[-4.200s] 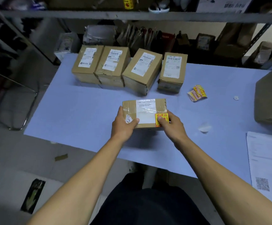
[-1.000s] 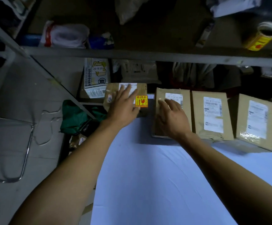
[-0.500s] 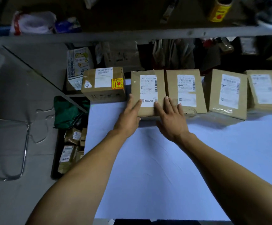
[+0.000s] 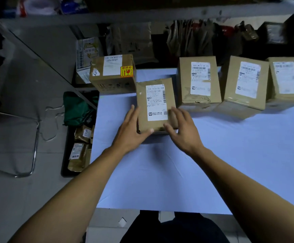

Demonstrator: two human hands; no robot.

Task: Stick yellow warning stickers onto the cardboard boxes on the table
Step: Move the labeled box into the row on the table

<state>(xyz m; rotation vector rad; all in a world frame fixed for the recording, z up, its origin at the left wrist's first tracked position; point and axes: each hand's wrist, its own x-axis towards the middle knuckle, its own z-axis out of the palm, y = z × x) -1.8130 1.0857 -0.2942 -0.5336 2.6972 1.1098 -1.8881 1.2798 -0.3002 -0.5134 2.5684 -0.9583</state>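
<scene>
1. The box sits on the table between the left hand and right hand; straight fingers press its sides and thumbs lie at its near edge.
2. Its near face is hidden and the label print is blurred.
3. It has been drawn nearer than half a second ago.
4. Five boxes: the stickered box lies beyond the left hand, three unstickered beyond the right.
</scene>
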